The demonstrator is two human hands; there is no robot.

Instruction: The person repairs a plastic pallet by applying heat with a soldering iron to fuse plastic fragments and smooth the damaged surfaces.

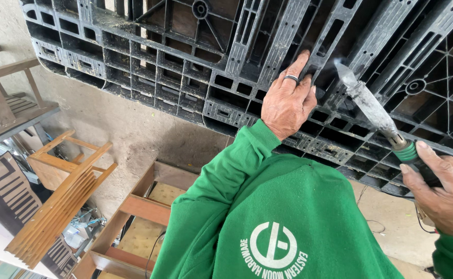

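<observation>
A large black plastic pallet [185, 57] with a grid of ribs fills the upper part of the view. My left hand [287, 101], with a ring on one finger, lies flat against its ribs, fingers together. My right hand [443, 191] grips the green and black handle of a soldering-iron-like tool [373, 111]. The tool's grey, crusted metal tip rests against a pallet rib just right of my left hand's fingertips. A thin cord trails from the handle below my right hand. Both my arms are in green sleeves.
A folded wooden chair [64, 196] leans at the lower left on the concrete floor [133, 129]. A wooden frame [144, 206] lies below the pallet. A wooden bench [4, 98] stands at the far left.
</observation>
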